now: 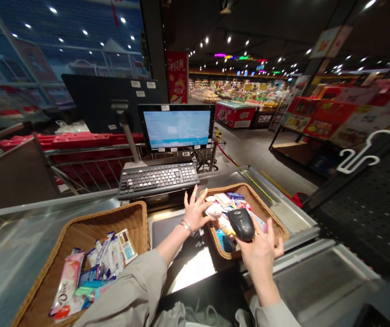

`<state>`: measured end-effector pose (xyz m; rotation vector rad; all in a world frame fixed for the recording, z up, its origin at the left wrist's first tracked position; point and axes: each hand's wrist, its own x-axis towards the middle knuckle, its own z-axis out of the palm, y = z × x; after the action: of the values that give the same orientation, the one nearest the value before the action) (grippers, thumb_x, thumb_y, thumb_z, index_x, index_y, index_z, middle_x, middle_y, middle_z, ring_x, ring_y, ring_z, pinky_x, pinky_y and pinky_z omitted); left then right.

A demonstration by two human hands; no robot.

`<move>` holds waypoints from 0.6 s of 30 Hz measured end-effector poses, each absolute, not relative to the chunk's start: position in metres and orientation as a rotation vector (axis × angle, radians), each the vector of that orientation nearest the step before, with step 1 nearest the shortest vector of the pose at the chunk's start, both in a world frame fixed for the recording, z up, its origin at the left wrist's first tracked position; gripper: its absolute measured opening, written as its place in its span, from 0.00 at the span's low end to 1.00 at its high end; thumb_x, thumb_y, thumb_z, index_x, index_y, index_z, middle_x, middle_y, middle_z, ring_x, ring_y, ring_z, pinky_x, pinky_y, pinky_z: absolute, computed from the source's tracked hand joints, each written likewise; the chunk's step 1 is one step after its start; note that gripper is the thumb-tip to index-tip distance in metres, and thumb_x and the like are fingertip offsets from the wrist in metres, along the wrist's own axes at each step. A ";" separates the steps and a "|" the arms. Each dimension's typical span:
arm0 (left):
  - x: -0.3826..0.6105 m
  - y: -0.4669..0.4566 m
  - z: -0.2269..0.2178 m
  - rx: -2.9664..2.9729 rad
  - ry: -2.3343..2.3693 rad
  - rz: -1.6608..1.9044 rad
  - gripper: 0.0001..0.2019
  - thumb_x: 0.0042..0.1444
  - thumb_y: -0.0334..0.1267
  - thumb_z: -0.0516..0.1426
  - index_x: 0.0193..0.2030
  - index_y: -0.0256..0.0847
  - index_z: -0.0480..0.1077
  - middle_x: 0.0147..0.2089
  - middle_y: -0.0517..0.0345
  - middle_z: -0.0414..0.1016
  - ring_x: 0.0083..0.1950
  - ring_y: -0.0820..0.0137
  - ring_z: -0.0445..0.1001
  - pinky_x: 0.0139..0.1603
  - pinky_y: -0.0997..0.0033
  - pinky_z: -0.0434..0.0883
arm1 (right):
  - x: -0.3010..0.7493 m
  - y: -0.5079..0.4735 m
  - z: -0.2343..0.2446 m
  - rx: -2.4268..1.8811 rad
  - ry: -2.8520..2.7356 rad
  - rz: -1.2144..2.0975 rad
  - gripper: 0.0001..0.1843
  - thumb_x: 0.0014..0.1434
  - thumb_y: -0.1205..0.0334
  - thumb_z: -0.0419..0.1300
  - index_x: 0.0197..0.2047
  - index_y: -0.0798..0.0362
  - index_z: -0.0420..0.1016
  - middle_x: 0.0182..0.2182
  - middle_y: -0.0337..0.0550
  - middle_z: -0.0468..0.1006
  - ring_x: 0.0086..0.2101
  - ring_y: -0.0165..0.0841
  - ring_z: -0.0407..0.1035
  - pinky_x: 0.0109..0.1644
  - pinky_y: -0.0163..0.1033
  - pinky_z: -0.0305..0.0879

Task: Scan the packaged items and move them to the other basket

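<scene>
My right hand (pixel 261 252) grips a black handheld barcode scanner (pixel 241 223) above the near side of the right wicker basket (pixel 276 221). My left hand (pixel 196 211), a bracelet on its wrist, reaches into that basket with fingers pinching a small white packet (pixel 214 210). Several small snack packets (pixel 230 202) fill this basket. A second wicker basket (pixel 79 231) at the lower left holds several packets, among them a pink one (pixel 67 284).
A black keyboard (pixel 157 179) and a lit till screen (pixel 176 127) stand behind the baskets on the steel checkout counter (pixel 17 240). Red shopping trolleys (pixel 79 156) line the left. A black perforated panel (pixel 375 209) with a white hook rises at right. Shop aisles lie beyond.
</scene>
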<state>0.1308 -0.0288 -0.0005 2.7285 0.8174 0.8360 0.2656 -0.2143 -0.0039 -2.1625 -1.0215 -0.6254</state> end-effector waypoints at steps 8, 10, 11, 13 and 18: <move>0.147 -0.032 -0.007 2.788 0.742 0.744 0.27 0.47 0.53 0.67 0.56 0.56 0.74 0.73 0.56 0.55 0.76 0.44 0.37 0.68 0.25 0.36 | 0.278 -0.226 -0.009 -2.159 -0.907 -0.722 0.31 0.60 0.37 0.49 0.50 0.51 0.77 0.50 0.51 0.79 0.64 0.48 0.55 0.64 0.61 0.38; 0.150 -0.033 -0.009 2.793 0.720 0.744 0.26 0.48 0.53 0.67 0.55 0.56 0.74 0.74 0.56 0.54 0.76 0.44 0.37 0.68 0.25 0.35 | 0.279 -0.229 -0.010 -2.161 -0.896 -0.731 0.31 0.60 0.36 0.49 0.49 0.52 0.77 0.50 0.51 0.79 0.64 0.48 0.55 0.64 0.60 0.38; 0.152 -0.033 -0.010 2.795 0.713 0.744 0.26 0.48 0.52 0.66 0.55 0.56 0.74 0.74 0.57 0.55 0.76 0.44 0.37 0.68 0.25 0.36 | 0.280 -0.230 -0.010 -2.167 -0.890 -0.731 0.31 0.60 0.36 0.49 0.48 0.52 0.78 0.49 0.51 0.79 0.64 0.48 0.55 0.64 0.60 0.38; 0.155 -0.034 -0.011 2.800 0.700 0.747 0.25 0.48 0.52 0.66 0.55 0.56 0.74 0.73 0.56 0.55 0.76 0.44 0.37 0.68 0.25 0.36 | 0.281 -0.233 -0.011 -2.196 -0.876 -0.711 0.31 0.59 0.36 0.49 0.45 0.52 0.79 0.49 0.52 0.79 0.63 0.49 0.55 0.64 0.60 0.38; 0.165 -0.037 -0.011 2.814 0.638 0.787 0.26 0.51 0.53 0.65 0.58 0.58 0.72 0.73 0.56 0.56 0.76 0.45 0.38 0.68 0.26 0.37 | 0.285 -0.240 -0.011 -2.246 -0.848 -0.668 0.28 0.59 0.37 0.50 0.43 0.50 0.80 0.50 0.51 0.79 0.63 0.49 0.55 0.63 0.61 0.37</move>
<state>0.1652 -0.0371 -0.0106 2.8137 0.6380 0.7871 0.2853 -0.2399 -0.0107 -2.2462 -0.8482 -0.6684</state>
